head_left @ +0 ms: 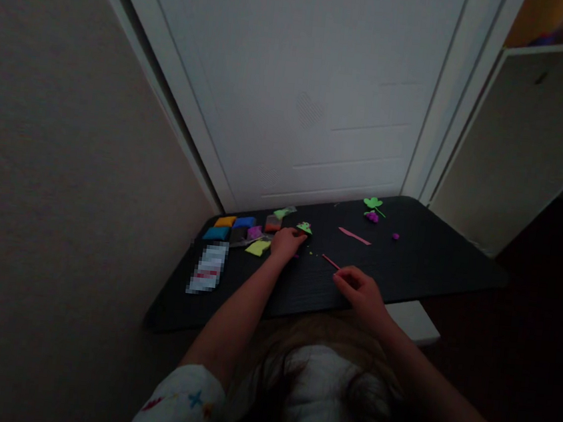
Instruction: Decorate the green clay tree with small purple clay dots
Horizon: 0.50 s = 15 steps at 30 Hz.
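Observation:
My left hand [287, 242] reaches across the black table, its fingers closed at a small green clay figure [304, 227] with tiny spots on top. The fingers hide the figure's lower part. Between the thumb and fingers of my right hand [360, 289] is a thin pink clay tool [330, 262], its tip pointing left toward a few tiny yellow-green crumbs [311, 252]. A bit of purple clay [296, 257] lies just below my left hand. A yellow clay packet [258, 247] lies left of that wrist.
Clay packets in orange [224, 222], blue [245, 222], teal [216, 233] and other colours crowd the left of the black table [436, 267]. A pink clay knife [354, 236], a green flower shape [373, 203], purple clay lumps [372, 216] and a purple ball [395, 236] lie to the right.

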Motion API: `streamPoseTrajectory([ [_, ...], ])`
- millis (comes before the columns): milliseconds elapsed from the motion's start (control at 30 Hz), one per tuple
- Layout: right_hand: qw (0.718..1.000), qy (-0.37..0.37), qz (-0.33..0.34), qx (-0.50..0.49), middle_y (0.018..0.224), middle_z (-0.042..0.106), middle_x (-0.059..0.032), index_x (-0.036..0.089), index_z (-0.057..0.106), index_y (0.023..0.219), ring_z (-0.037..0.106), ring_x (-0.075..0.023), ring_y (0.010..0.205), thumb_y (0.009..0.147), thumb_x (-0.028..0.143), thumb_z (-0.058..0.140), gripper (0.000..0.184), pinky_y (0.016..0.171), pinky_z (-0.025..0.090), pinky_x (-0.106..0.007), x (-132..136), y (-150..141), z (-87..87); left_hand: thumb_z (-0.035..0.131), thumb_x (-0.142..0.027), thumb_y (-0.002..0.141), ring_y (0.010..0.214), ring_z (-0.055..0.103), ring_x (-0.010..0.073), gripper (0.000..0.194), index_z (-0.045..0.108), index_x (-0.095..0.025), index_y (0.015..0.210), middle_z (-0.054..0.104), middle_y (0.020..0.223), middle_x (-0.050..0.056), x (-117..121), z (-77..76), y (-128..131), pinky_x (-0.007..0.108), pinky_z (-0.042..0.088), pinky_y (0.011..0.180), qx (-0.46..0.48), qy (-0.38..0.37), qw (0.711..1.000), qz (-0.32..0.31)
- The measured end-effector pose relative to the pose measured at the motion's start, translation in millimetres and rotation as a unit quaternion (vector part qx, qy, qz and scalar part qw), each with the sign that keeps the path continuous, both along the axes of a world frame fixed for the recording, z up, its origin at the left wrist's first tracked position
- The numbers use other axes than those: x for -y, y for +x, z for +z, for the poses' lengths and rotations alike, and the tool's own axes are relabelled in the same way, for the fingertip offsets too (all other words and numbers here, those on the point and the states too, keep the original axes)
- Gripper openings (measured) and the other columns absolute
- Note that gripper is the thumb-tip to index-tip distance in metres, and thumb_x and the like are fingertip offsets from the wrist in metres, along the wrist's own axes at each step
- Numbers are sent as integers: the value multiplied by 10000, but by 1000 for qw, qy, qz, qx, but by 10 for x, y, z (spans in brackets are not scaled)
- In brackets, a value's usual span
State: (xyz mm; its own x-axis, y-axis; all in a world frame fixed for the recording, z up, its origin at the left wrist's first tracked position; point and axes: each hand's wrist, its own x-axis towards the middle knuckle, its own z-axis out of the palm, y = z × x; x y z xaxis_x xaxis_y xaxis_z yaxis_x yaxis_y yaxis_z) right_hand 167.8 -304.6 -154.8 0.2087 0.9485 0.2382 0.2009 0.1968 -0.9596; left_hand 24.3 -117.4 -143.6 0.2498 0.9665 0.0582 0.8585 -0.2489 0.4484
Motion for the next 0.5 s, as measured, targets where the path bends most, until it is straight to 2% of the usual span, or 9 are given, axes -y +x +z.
streamPoseTrajectory([
  [300,1000,-10,-1,-16,711,556,-18,177,579,770,503,-148,667,702,426,537,262,605,394,-261,-15,12,-9,463,-341,807,893,542,166,286,543,-121,970,569,974,71,-6,13,34,387,436,794,59,-14,998,32],
  [400,1000,-10,-4,-17,706,558,-11,182,581,755,499,-145,658,696,427,536,256,599,383,-255,-13,13,-8,466,-330,807,890,541,164,268,549,-119,950,570,966,69,17,47,23,385,436,796,114,-2,993,24],
  [500,1000,-10,-3,-15,704,553,-10,181,577,744,496,-144,659,698,417,539,243,600,381,-254,-9,11,-3,475,-320,803,892,544,165,260,553,-112,940,577,955,67,75,149,21,390,434,802,195,17,981,2],
])
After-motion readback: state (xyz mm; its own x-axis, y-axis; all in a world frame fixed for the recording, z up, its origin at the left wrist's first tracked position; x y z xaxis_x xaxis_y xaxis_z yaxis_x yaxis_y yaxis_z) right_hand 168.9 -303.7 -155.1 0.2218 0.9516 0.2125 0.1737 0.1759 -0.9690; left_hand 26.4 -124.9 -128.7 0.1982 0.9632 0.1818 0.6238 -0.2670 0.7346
